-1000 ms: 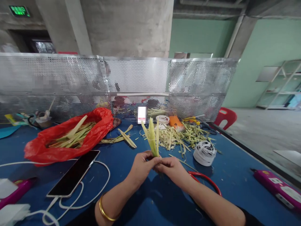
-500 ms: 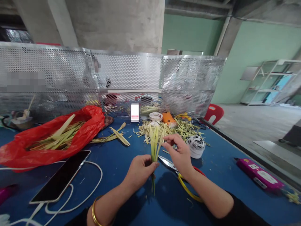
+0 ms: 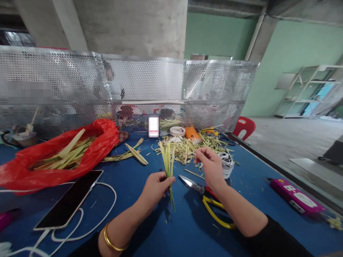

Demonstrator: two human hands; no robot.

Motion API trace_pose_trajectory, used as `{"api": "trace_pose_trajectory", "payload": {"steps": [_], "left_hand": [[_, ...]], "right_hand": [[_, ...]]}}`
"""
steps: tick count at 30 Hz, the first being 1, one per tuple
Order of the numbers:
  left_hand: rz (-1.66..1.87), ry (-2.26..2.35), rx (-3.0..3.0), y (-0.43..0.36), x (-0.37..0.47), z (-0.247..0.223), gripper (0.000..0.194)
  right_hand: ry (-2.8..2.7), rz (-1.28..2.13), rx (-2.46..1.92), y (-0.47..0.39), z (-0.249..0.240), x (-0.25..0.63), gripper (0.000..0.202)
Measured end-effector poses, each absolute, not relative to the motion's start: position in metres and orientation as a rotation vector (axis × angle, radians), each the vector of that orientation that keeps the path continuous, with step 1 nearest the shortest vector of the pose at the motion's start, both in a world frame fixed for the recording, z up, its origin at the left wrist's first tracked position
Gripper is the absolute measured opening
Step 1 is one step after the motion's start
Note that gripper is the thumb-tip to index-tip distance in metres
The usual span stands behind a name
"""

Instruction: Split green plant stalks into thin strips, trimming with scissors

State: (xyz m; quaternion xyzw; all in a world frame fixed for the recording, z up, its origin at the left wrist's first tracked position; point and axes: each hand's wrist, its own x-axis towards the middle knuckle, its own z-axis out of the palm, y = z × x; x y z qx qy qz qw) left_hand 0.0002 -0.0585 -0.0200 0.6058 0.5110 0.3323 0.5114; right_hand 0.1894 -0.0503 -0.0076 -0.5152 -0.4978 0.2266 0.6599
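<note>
My left hand [image 3: 157, 187] pinches a small bundle of pale green dried leaf strips [image 3: 168, 160] between thumb and fingers, upright above the blue table. My right hand [image 3: 210, 165] is apart from the bundle, its thumb and fingertips pressed together over the pile of leaf scraps [image 3: 184, 148]; what they hold, if anything, is too small to make out. Under my right wrist lie scissors [image 3: 197, 186] with red and yellow handles, blades pointing up and left. A roll of white strip [image 3: 227, 165] stands partly behind my right hand.
On the left are a red plastic bag [image 3: 103, 134] of leaves and a phone [image 3: 71, 200] with a white cable [image 3: 114, 203]. A tape roll [image 3: 177, 131] and an orange packet [image 3: 192, 134] sit behind the scraps. A purple device [image 3: 296, 196] lies right; a perforated metal screen [image 3: 150, 78] stands behind.
My right hand has moved right, away from the bundle. My left hand has shifted slightly left with the bundle. More of the scissors shows.
</note>
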Motion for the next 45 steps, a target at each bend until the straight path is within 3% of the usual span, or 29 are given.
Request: {"api": "trace_pose_trajectory", "payload": {"steps": [3, 4, 6, 7, 9, 13, 16, 26, 39, 45], "left_hand": [[0.836, 1.215, 1.405, -0.057, 0.000, -0.018, 0.024], [0.836, 1.201, 1.398, -0.058, 0.000, -0.017, 0.023], [0.828, 1.166, 1.381, -0.060, 0.001, -0.016, 0.022], [0.822, 1.147, 1.373, -0.061, 0.002, -0.016, 0.023], [0.818, 1.109, 1.377, -0.063, 0.003, -0.016, 0.023], [0.791, 1.028, 1.470, -0.067, 0.006, -0.017, 0.023], [0.733, 0.983, 1.538, -0.069, 0.007, -0.019, 0.022], [1.042, 1.030, 1.351, -0.067, 0.005, -0.011, 0.029], [1.107, 1.045, 1.155, -0.069, 0.006, -0.009, 0.025], [1.003, 0.821, 1.207, -0.073, 0.007, -0.009, 0.023]], "right_hand": [[-1.309, 0.217, -1.500, -0.040, -0.013, 0.204, 0.017], [-1.379, 0.069, -1.587, -0.038, -0.014, 0.207, 0.025], [-1.501, -0.171, -1.639, -0.038, -0.015, 0.209, 0.036], [-1.554, -0.205, -1.616, -0.040, -0.013, 0.208, 0.032], [-1.630, -0.032, -1.514, -0.046, -0.009, 0.201, 0.017], [-1.451, 0.815, -1.240, -0.060, -0.006, 0.177, 0.027], [-1.281, 1.148, -1.114, -0.067, -0.009, 0.161, 0.030], [-1.162, 0.999, -1.103, -0.074, -0.007, 0.158, 0.029], [-1.129, 0.854, -1.060, -0.081, 0.000, 0.156, 0.021], [-1.144, 0.857, -1.062, -0.080, -0.001, 0.157, 0.021]]}}
